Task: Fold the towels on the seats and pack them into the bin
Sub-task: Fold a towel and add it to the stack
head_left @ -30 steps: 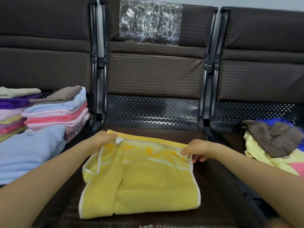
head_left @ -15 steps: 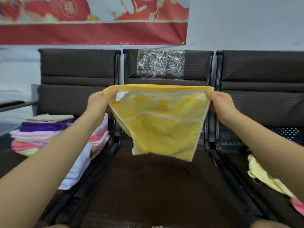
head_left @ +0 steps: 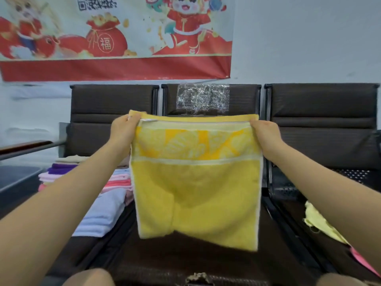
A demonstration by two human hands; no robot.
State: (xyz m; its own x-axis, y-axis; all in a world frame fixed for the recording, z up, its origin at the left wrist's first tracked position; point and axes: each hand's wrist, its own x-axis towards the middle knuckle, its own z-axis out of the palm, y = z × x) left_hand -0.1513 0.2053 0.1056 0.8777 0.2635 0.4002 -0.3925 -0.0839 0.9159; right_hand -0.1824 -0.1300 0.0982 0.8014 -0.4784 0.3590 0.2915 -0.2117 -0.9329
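Observation:
A yellow towel [head_left: 195,186] with an orange leaf band hangs in the air over the middle seat [head_left: 185,263], folded double. My left hand [head_left: 123,129] grips its top left corner and my right hand [head_left: 262,131] grips its top right corner, holding the top edge level and stretched. Folded towels [head_left: 103,213] in blue, pink and purple are stacked on the left seat. Loose pale yellow and pink towels [head_left: 318,221] lie on the right seat. No bin is in view.
Three dark brown seats stand in a row against a white wall with a red poster [head_left: 115,38]. Clear plastic wrap [head_left: 203,99] is stuck on the middle backrest. A dark armrest and a table edge [head_left: 18,176] are at the far left.
The towel lay on the middle seat a second ago. Both hands have lifted it by its far corners, and it now hangs flat and lower in front of the backrest.

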